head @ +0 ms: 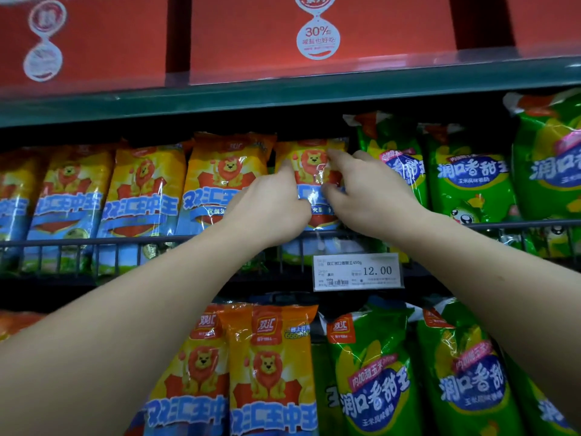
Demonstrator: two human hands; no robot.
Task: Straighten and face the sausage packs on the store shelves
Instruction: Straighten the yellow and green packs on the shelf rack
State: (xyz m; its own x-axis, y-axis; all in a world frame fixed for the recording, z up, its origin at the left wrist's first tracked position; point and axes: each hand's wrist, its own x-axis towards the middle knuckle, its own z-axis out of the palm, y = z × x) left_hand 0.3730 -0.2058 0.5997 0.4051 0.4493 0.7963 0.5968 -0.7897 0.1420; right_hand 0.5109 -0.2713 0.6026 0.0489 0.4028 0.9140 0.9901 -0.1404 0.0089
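Both my left hand (270,212) and right hand (372,196) have fingers curled on the yellow sausage pack (309,165), last of its row behind the wire rail (125,241). I should set it upright, lion forward, level with its neighbours (226,180).

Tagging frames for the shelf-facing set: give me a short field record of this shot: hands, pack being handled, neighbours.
setting: store shelves, head view
target: yellow lion pack, middle shelf, right end of the yellow row, upright
left hand: grips the target's left edge
right hand: pinches the target's right side
right neighbour: green corn packs
shelf front: wire rail
price tag: on the rail below the target, reads 12.00
top shelf: red boxes
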